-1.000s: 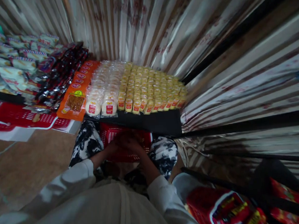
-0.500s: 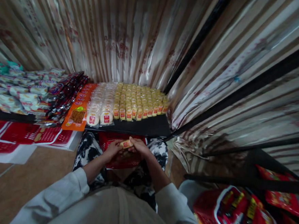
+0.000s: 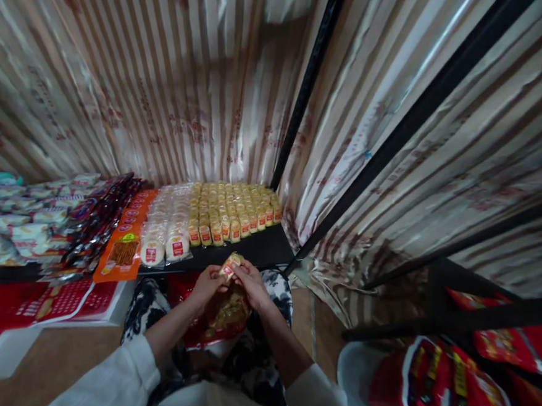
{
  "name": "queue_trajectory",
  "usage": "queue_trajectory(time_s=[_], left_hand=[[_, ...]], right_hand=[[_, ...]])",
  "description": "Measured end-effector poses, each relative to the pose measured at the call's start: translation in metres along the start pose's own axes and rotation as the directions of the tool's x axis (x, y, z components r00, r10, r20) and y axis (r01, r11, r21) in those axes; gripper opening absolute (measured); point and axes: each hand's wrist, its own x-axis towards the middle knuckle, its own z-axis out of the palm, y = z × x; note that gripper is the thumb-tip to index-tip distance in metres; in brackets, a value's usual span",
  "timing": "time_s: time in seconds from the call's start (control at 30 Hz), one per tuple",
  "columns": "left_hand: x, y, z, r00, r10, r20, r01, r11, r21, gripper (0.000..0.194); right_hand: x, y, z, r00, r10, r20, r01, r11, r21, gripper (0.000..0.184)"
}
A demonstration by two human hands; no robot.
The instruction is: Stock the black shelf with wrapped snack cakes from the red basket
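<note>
Both my hands hold one small yellow snack packet (image 3: 230, 264) with a red label, just in front of the black shelf (image 3: 256, 250). My left hand (image 3: 206, 283) pinches its left end and my right hand (image 3: 250, 283) grips its right end. Below them a red basket (image 3: 194, 332) rests on my lap, with several similar yellow packets (image 3: 225, 311) in it. On the shelf stand rows of the same yellow packets (image 3: 234, 208), beside white round cakes in clear wrap (image 3: 166, 229).
Orange packs (image 3: 125, 244), dark red packs (image 3: 93, 221) and pale green-white packs (image 3: 17, 224) fill the shelf's left part. Red cartons (image 3: 41, 302) lie below. A striped cloth backs the black frame (image 3: 309, 83). Red packets (image 3: 432, 377) sit at lower right.
My hands came up out of the red basket with a yellow packet and lifted it toward the shelf edge. The view tilted upward.
</note>
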Motion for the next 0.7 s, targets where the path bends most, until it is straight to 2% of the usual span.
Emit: queue_trajectory(time_s=[0.1, 0.2, 0.27, 0.33, 0.43, 0.5, 0.6, 0.7], left_hand=[[0.016, 0.007, 0.001, 0.996, 0.075, 0.049, -0.083, 0.979, 0.187, 0.022], [0.037, 0.016, 0.003, 0.973, 0.222, 0.063, -0.229, 0.897, 0.378, 0.032], [0.05, 0.021, 0.008, 0.965, 0.245, 0.094, -0.262, 0.879, 0.399, 0.046], [0.06, 0.026, 0.016, 0.959, 0.223, 0.172, -0.273, 0.886, 0.375, 0.052], [0.071, 0.032, 0.031, 0.93, 0.225, 0.29, -0.325, 0.87, 0.371, 0.042], [0.079, 0.039, 0.04, 0.917, 0.242, 0.316, -0.359, 0.847, 0.393, 0.035], [0.094, 0.054, 0.055, 0.917, 0.302, 0.259, -0.39, 0.811, 0.436, 0.031], [0.115, 0.071, 0.073, 0.909, 0.361, 0.208, -0.416, 0.76, 0.5, 0.03]], right_hand=[[0.004, -0.007, -0.011, 0.998, -0.055, 0.0, 0.055, 0.998, -0.029, 0.038], [0.009, -0.018, -0.024, 0.994, -0.082, 0.076, 0.086, 0.995, -0.047, 0.038], [0.013, -0.024, -0.031, 0.983, -0.099, 0.154, 0.112, 0.991, -0.075, 0.039], [0.018, -0.028, -0.037, 0.968, -0.12, 0.22, 0.149, 0.982, -0.119, 0.038], [0.028, -0.029, -0.047, 0.958, -0.17, 0.231, 0.214, 0.96, -0.182, 0.034], [0.036, -0.028, -0.054, 0.961, -0.217, 0.17, 0.252, 0.942, -0.223, 0.034], [0.048, -0.026, -0.065, 0.955, -0.297, -0.02, 0.282, 0.924, -0.257, 0.042], [0.056, -0.029, -0.073, 0.894, -0.39, -0.219, 0.314, 0.896, -0.315, 0.046]])
